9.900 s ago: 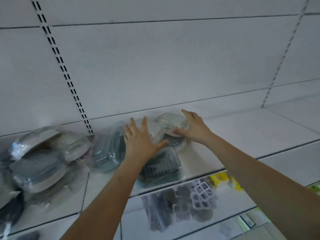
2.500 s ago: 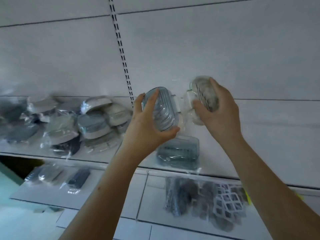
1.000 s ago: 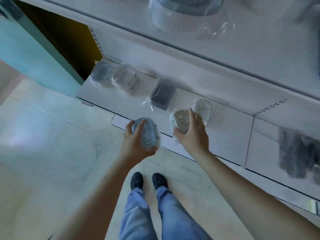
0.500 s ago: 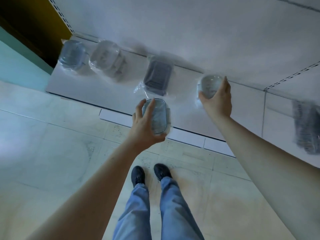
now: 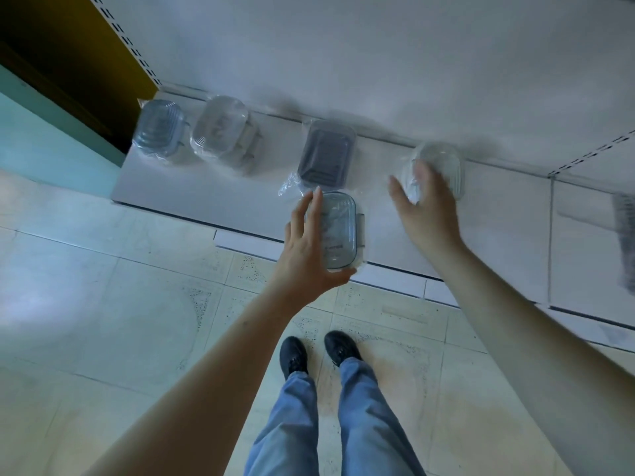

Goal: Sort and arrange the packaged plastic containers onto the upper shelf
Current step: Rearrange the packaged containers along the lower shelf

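Head view, looking down at the bottom shelf [image 5: 220, 204] and tiled floor [image 5: 103, 276]. The left hand [image 5: 309, 255] holds a blue-tinted packaged container [image 5: 340, 228], thumb under its near end and fingers straight along its left side; half a second ago the same container hung clear above the shelf edge, now it lies low over the front of the shelf, whether touching it cannot be told. The right hand [image 5: 429, 207], blurred, has loosened from the clear container [image 5: 436, 166], which it gripped a moment ago; fingers now spread, the container resting at the back of the shelf. 3 further packs stand behind: a blue one [image 5: 159, 132], a clear one [image 5: 221, 132], a dark grey one [image 5: 326, 152]. Judgement: 2 containers are being set down low, so placement on the upper shelf remains undone
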The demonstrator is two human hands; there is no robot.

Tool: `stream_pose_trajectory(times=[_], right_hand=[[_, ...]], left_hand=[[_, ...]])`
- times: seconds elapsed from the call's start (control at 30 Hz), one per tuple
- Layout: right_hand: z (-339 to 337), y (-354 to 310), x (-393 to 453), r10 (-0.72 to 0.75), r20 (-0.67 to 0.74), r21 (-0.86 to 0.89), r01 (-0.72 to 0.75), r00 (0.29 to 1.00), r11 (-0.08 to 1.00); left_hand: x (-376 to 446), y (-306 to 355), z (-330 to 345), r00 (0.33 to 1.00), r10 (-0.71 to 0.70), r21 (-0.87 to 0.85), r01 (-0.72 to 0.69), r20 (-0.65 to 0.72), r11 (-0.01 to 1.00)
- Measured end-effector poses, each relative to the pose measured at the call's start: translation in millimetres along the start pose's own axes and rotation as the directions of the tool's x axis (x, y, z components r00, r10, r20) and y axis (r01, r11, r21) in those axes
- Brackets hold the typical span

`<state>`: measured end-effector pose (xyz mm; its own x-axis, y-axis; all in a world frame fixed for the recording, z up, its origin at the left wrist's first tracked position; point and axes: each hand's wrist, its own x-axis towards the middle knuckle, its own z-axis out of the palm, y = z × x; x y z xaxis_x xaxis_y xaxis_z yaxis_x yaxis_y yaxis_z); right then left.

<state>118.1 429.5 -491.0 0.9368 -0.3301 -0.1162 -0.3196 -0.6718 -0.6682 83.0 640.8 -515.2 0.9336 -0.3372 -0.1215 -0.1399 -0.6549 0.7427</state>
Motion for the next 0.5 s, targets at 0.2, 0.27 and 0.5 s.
stream_pose_trajectory(times=[0.2,0.27,0.5], right_hand=[[22,-36,-29,0.193,0.487,0.336,-0.387,0.852,0.859],[31,-46,-21,0.228,0.506,0.407,-0.464,0.832,0.787],[86,-111,-16,0.152,0.507,0.567,-0.461,0.849,0.683]], left_hand=[[-1,-2,-14,0.999,0.038,0.009,-0.038,-0.021,0.999],[-4,-8,-25,0.998,0.021,-0.012,-0.022,-0.060,1.000],[-15,-29,-74,0.903,-0.288,-0.075,0.278,-0.320,0.957]])
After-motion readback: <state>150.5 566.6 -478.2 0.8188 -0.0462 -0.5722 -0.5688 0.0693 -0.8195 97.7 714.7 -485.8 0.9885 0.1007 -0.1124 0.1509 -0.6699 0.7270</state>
